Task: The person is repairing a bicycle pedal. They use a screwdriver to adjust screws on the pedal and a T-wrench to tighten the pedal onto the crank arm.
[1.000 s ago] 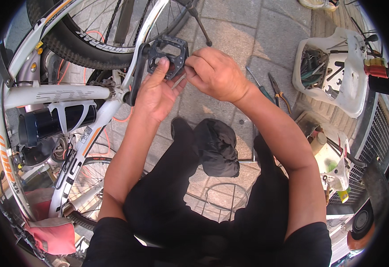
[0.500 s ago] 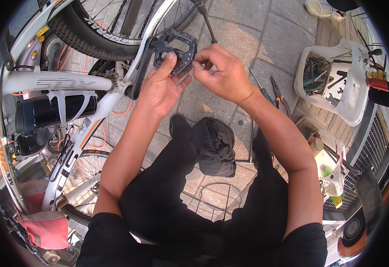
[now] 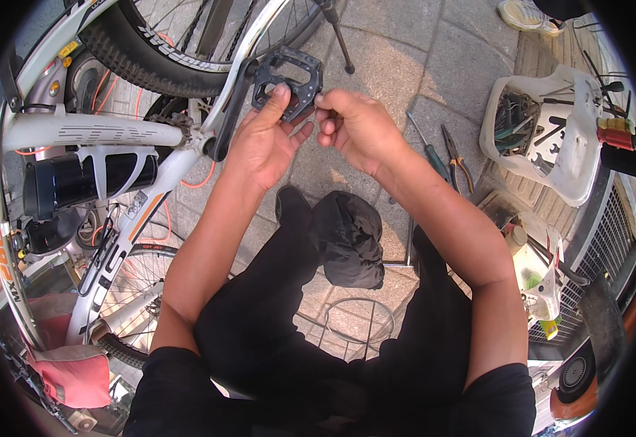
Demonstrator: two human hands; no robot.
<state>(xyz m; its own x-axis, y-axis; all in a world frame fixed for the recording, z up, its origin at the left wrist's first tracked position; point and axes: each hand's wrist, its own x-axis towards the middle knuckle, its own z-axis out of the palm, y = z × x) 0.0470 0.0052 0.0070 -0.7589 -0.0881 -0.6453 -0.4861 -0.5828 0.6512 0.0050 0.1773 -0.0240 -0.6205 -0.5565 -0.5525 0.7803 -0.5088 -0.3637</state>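
A black platform pedal (image 3: 307,93) sits at the end of the crank arm (image 3: 232,109) of a white bicycle (image 3: 92,135). My left hand (image 3: 259,149) grips the pedal from below, its thumb pressed on the near side and its fingers underneath. At the pedal's right end, my right hand (image 3: 365,131) has thumb and forefinger pinched together against the outer edge; whatever lies between them is too small to make out. Its other fingers are curled.
A screwdriver (image 3: 434,159) and pliers (image 3: 457,160) lie on the paving right of my right forearm. Farther right stand a cut-open white plastic container (image 3: 580,138) of tools and another container (image 3: 543,306). Black cloth (image 3: 350,240) lies between my legs.
My right hand has turned and lowered slightly, its curled fingers now showing below the pinch. My left hand keeps its hold on the pedal.
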